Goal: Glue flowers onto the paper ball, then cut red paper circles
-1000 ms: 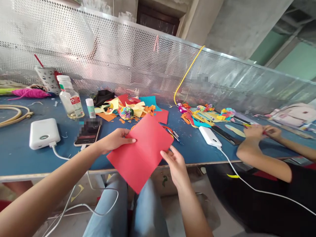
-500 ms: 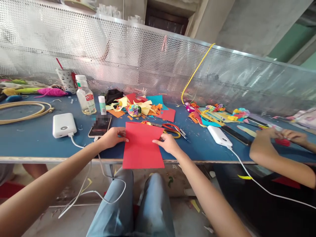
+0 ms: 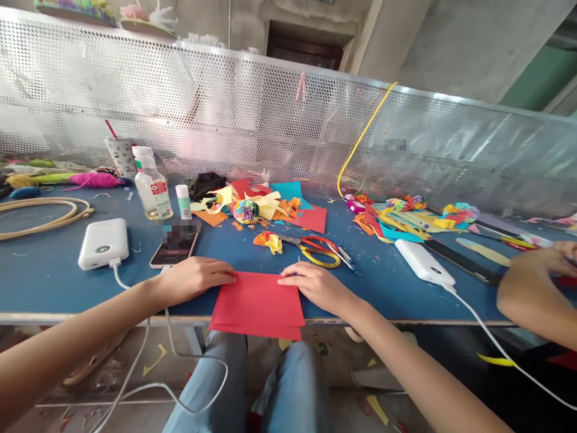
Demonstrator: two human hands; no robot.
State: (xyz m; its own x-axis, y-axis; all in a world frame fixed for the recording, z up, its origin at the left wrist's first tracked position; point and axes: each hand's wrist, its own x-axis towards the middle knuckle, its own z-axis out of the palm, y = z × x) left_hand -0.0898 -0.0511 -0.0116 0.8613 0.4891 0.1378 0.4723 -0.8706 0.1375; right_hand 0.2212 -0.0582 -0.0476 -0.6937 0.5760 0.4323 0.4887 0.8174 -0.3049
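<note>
- You see red paper [image 3: 261,300] hiding part of the front edge of the table [image 3: 27,285].
- You lose part of the phone [image 3: 175,249] to pixelation.
- The right edge cuts off your co-worker's hand [image 3: 552,257].

blue tabletop [image 3: 49,285], perforated metal screen [image 3: 252,114], grey concrete wall [image 3: 464,51], scrap-strewn floor [image 3: 349,412]

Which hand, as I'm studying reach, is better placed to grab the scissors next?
Likely the right hand: it is nearer the scissors, whose handles point rightward. The left hand lies farther away; both touch the red paper.
</note>
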